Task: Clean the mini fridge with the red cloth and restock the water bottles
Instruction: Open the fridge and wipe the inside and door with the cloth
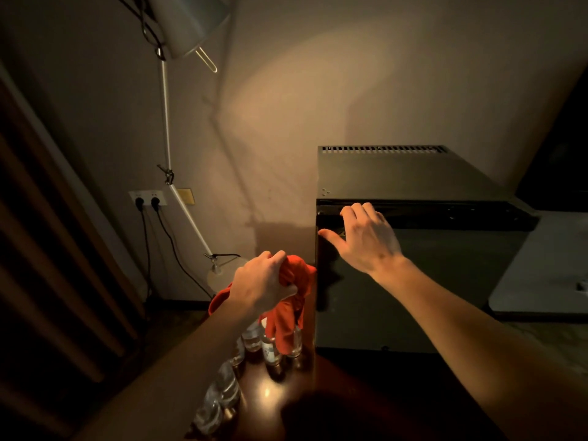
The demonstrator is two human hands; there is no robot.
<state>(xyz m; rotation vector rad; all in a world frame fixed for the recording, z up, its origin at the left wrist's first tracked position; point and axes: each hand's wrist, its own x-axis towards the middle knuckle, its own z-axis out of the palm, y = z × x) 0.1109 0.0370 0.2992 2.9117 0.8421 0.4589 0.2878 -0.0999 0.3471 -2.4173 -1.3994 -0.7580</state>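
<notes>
Red cloth [288, 292] bunched in left hand [261, 286] grip | right hand [366, 238] spread on mini fridge [413, 249] door top | water bottles [254, 345] on table [280, 389]

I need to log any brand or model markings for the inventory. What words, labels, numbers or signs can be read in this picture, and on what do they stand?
Nothing here can be read.
Water bottle: a pale label, too small and blurred to read.
Yellow wall plate beside the socket: no legible text.
Mini fridge: no brand or number visible on its top or door; the right hand covers part of the door's edge.
</notes>
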